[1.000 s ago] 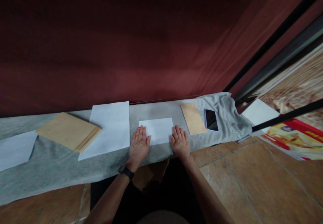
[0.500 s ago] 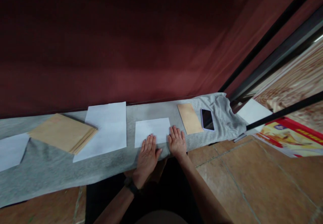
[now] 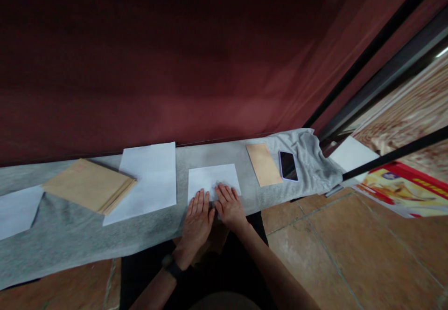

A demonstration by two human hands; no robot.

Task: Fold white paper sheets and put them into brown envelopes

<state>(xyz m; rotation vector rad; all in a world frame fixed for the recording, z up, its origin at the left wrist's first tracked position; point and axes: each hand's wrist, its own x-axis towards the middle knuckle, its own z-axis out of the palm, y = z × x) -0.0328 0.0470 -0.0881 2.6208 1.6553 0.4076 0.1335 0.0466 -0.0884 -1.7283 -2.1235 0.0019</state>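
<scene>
A white sheet of paper (image 3: 212, 176) lies in front of me on the grey cloth, its near edge partly under my fingers. My left hand (image 3: 198, 221) rests flat on the paper's near left part, fingers stretched out. Beside it my right hand (image 3: 229, 206) lies flat on the near middle of the sheet, its fingers extended and a little apart. The two thumbs are close together. Neither hand grasps anything. To the right of the paper lies a single brown envelope (image 3: 264, 164).
A phone (image 3: 288, 166) lies right of the envelope on the grey cloth (image 3: 87, 235). Leftward, a stack of brown envelopes (image 3: 87, 185) overlaps larger white sheets (image 3: 156, 179); another white sheet (image 3: 19, 212) is at far left. A red curtain (image 3: 175, 77) hangs behind; black poles (image 3: 378, 51) stand right.
My right hand has slid left from the paper's right edge to its near middle. My left hand has shifted slightly left and toward me. Both stay flat.
</scene>
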